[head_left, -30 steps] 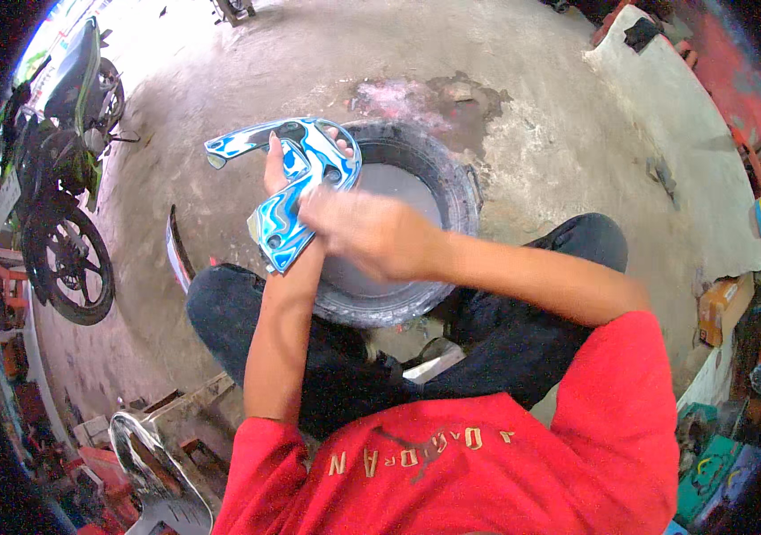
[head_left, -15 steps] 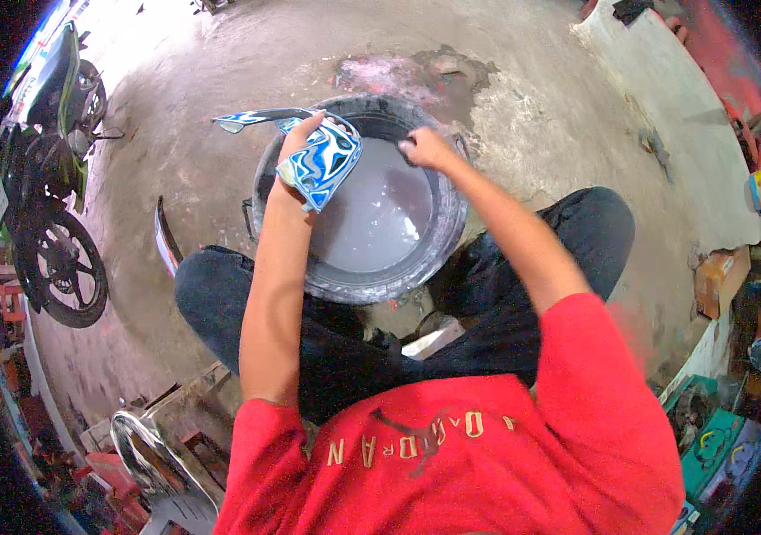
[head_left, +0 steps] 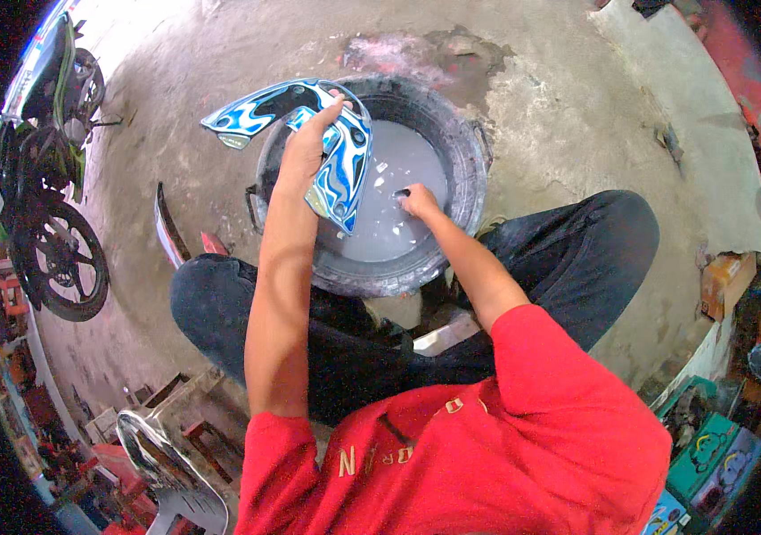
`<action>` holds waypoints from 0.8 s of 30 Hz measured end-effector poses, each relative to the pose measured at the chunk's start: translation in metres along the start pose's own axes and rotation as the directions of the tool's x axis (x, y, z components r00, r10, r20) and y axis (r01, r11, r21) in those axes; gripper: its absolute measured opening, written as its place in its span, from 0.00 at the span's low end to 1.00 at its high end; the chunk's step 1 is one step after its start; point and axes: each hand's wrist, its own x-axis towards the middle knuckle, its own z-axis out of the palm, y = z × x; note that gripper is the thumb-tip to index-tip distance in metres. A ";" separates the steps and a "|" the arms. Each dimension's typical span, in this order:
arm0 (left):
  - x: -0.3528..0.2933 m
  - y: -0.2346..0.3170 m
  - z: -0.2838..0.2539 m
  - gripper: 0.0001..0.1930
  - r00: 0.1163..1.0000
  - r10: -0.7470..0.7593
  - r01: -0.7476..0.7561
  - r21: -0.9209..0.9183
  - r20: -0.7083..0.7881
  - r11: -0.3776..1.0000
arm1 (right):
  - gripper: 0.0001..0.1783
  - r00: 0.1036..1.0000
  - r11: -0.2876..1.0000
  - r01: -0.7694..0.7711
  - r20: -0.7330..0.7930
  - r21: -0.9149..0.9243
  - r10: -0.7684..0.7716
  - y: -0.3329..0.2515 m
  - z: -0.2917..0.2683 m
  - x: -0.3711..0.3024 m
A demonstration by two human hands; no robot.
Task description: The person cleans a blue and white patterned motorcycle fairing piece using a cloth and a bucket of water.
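Note:
My left hand grips a curved motorcycle body panel patterned in blue, white and black, above the left part of a round black tub. Greyish water fills part of the tub, with small light flecks or reflections on its surface. Low over that water, or touching it, is my right hand, its fingers closed round a small dark thing too little shown to name.
Left of my knee, a slim curved panel lies on the concrete floor. A motorcycle stands at the far left. A metal chair is at the lower left. Along the right side are a cardboard box and a green box.
The panel has turned, so more of its curved, patterned face shows. My right hand has moved down from the tub's far right rim to the water.

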 end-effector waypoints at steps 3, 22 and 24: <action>0.008 -0.007 0.014 0.12 0.998 0.037 -0.038 0.020 0.048 0.999 | 0.23 0.983 0.972 0.150 0.075 0.180 -0.166 -0.006 -0.059 0.030; -0.022 -0.001 0.008 0.21 0.979 0.151 -0.065 -0.487 0.140 0.871 | 0.22 0.022 0.028 0.974 -0.029 -0.224 -0.999 -0.214 -0.206 -0.185; -0.023 -0.003 0.012 0.20 0.972 0.141 -0.035 -0.473 0.189 0.880 | 0.23 0.120 0.126 0.951 -0.037 -0.282 -0.992 -0.208 -0.215 -0.166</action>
